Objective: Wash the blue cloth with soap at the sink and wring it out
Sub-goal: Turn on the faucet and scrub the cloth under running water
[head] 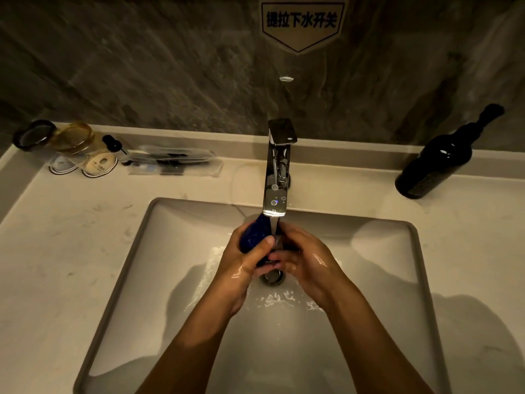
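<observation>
Fingers point(265, 244) of left hand point(241, 263) curl tight round blue cloth point(254, 233), bunched up w/ far end poking out. Right hand point(305, 258) fingers wrap cloth's near end, pressed together. Both wet, held over drain point(274, 277) mid-sink point(181, 223), under running chrome faucet point(277, 172). Dark bottle point(437, 163) far right on counter point(56, 251); glass jars point(71, 137) far left.

Faucet point(277, 172): polished metal, mirror-bright, water spots on the spout. Sink point(136, 268): smooth glossy ceramic, wet sheen. Surface point(71, 251): pale stone look, matt, faintly veined. Blue cloth point(254, 233): knobbly, wet fabric. Bottle point(434, 163) at right rear edge: dark glossy glass. Wall point(142, 66): mottled grey stone, low sheen. Hands wet, glistening.
</observation>
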